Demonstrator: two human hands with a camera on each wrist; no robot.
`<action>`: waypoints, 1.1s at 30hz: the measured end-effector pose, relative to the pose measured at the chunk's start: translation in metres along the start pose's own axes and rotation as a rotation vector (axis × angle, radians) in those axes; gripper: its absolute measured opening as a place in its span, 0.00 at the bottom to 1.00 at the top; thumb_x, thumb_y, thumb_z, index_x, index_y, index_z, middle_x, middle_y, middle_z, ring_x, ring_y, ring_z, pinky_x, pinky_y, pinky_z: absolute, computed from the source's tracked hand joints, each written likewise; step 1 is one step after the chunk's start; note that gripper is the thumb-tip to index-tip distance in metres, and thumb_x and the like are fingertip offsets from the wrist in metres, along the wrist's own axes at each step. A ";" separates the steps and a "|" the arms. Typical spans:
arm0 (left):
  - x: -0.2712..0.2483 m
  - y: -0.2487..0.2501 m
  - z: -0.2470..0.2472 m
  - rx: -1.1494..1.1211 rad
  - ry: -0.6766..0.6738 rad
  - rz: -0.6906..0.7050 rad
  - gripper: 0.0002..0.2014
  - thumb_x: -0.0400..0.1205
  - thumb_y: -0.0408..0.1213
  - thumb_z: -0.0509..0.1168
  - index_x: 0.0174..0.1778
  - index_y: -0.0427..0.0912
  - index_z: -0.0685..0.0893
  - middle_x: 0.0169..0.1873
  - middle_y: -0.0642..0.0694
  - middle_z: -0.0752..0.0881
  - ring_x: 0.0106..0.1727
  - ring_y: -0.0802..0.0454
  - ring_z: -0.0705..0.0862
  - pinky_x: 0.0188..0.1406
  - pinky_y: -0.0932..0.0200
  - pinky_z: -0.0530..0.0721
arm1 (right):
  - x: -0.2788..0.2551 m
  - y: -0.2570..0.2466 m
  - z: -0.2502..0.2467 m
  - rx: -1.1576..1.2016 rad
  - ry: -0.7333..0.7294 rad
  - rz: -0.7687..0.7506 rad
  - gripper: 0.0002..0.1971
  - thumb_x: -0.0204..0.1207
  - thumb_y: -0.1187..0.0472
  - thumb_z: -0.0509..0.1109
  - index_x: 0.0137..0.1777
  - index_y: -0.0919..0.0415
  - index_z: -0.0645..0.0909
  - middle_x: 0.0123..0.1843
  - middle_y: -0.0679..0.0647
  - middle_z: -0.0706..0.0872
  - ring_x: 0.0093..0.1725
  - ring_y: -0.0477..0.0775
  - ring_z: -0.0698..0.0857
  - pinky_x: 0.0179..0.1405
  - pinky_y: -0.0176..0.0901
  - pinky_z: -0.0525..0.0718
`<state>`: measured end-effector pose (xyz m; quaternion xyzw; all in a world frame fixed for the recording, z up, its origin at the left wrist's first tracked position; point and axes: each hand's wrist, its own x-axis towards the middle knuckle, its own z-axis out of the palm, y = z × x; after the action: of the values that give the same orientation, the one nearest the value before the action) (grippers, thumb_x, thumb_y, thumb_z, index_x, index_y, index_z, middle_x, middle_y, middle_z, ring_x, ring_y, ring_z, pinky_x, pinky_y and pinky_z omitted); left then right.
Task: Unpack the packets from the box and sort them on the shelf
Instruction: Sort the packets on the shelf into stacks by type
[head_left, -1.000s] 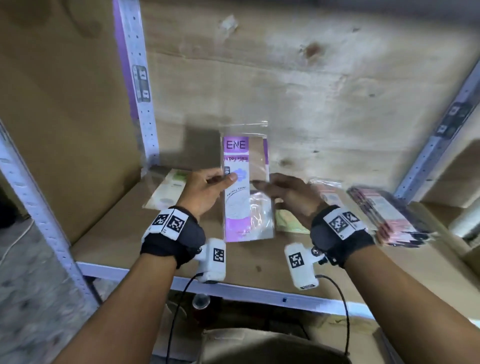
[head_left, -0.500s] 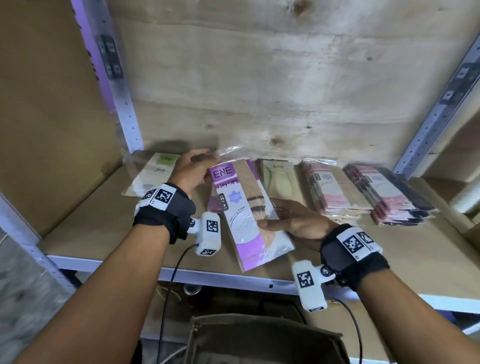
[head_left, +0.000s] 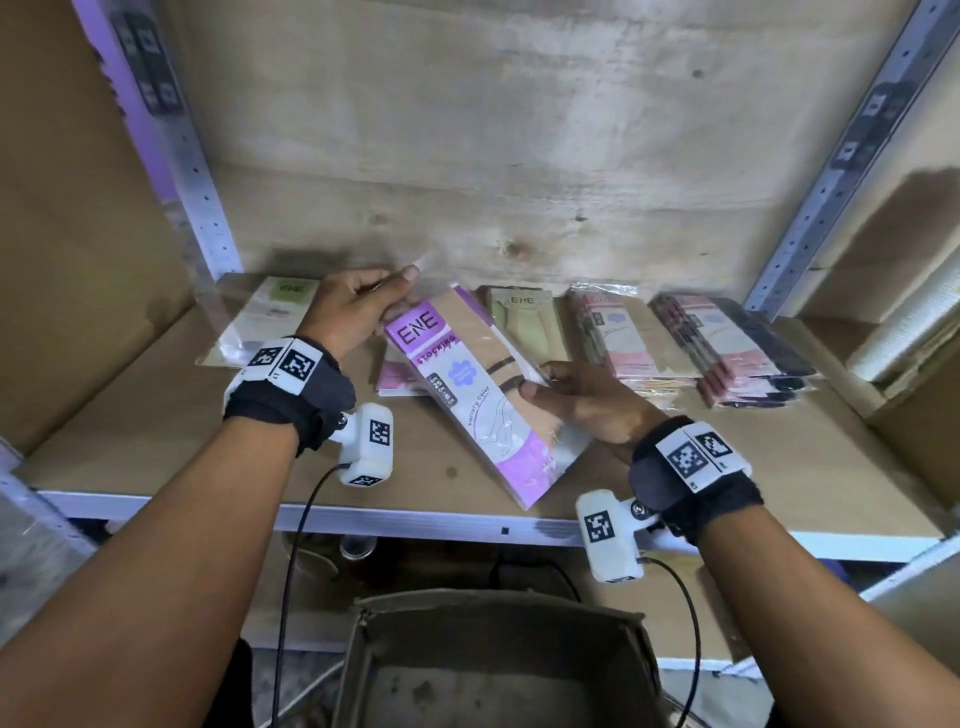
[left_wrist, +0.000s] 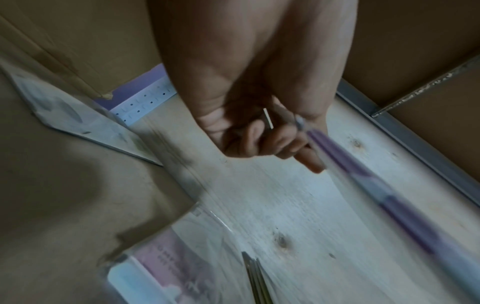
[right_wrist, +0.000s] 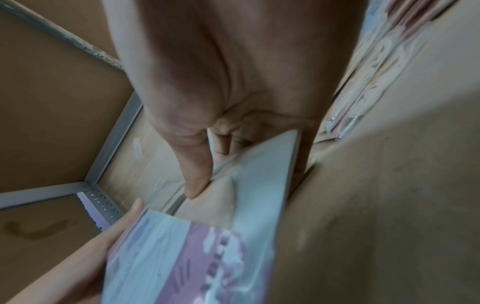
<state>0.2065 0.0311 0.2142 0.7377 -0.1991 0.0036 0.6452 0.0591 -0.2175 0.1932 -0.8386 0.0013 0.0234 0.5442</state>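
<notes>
Head view confirms my left hand (head_left: 358, 306) pinches the purple packet (head_left: 483, 395) at its top, my right hand (head_left: 587, 400) grasping its side, above the shelf (head_left: 156, 415).

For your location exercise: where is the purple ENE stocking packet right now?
Head view, centre: the purple packet lies slanted over the shelf, held between left hand and right hand, beside the green packet.

Free room: bare shelf (head_left: 156, 415) board at lower left of frame.
Obstacles: green packet (head_left: 270, 317) back left; pink stacks (head_left: 727, 353) right.
</notes>
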 end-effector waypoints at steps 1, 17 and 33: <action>-0.002 0.000 -0.002 -0.011 -0.013 0.007 0.24 0.79 0.54 0.71 0.46 0.31 0.88 0.17 0.54 0.77 0.20 0.58 0.75 0.27 0.63 0.72 | -0.002 0.000 -0.002 0.000 0.011 -0.011 0.12 0.81 0.57 0.72 0.54 0.68 0.86 0.54 0.66 0.91 0.49 0.54 0.85 0.52 0.44 0.77; -0.022 0.002 -0.007 -0.154 0.040 -0.103 0.13 0.77 0.53 0.74 0.34 0.48 0.90 0.20 0.57 0.82 0.21 0.65 0.76 0.21 0.74 0.71 | -0.019 -0.008 -0.007 0.067 0.028 -0.020 0.10 0.79 0.58 0.74 0.54 0.66 0.85 0.59 0.80 0.83 0.52 0.67 0.86 0.56 0.53 0.74; -0.025 0.012 -0.008 -0.425 -0.009 -0.321 0.15 0.82 0.49 0.68 0.40 0.40 0.83 0.18 0.56 0.80 0.15 0.62 0.72 0.10 0.72 0.62 | -0.016 -0.010 -0.002 0.126 0.012 -0.046 0.13 0.79 0.56 0.73 0.57 0.64 0.86 0.50 0.70 0.86 0.48 0.59 0.76 0.53 0.54 0.70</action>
<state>0.1819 0.0447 0.2205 0.6078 -0.0787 -0.1440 0.7770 0.0436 -0.2159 0.2042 -0.8027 -0.0133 0.0056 0.5962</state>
